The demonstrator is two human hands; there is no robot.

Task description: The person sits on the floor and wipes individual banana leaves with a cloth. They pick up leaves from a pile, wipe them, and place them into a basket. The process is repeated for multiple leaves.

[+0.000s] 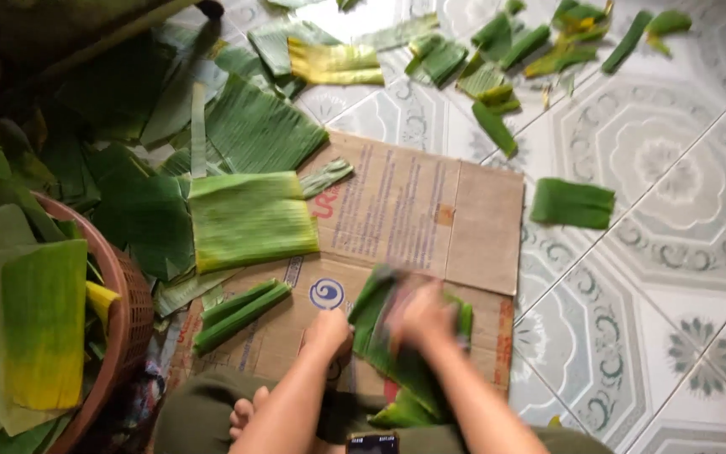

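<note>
We're sat on the tiled floor [657, 252] w/ a flattened cardboard sheet [430, 210] in front of us, working a banana leaf piece [388, 353] that lies on the near edge of the cardboard, just ahead of our knees. Our left hand [328, 329] rests curled on the cardboard at the leaf's left edge, its grip looks closed on itself w/ nothing clearly in it; our right hand [422, 318] is over the leaf's middle but smeared by motion blur, so we can't tell if its grip is spread flat or pinching the leaf or some tool. Risks as we judge them: the leaf tears along its ribs if the right hand drags fast w/o the left really pinning it (the left sits at the edge, not on top); if there is a blade under that blur, the left fingers are near its path; the cardboard can slide on the smooth tile. Also the folded leaf stack [249, 220] and the rolled strips [241, 313] lie just beside our left arm, so a wide elbow sweep could scatter them. The brown basket [132, 311] full of leaves is near our left knee and may tip if knocked. Loose offcuts [571, 203] on the tile are a slip hazard when we get up.
</note>
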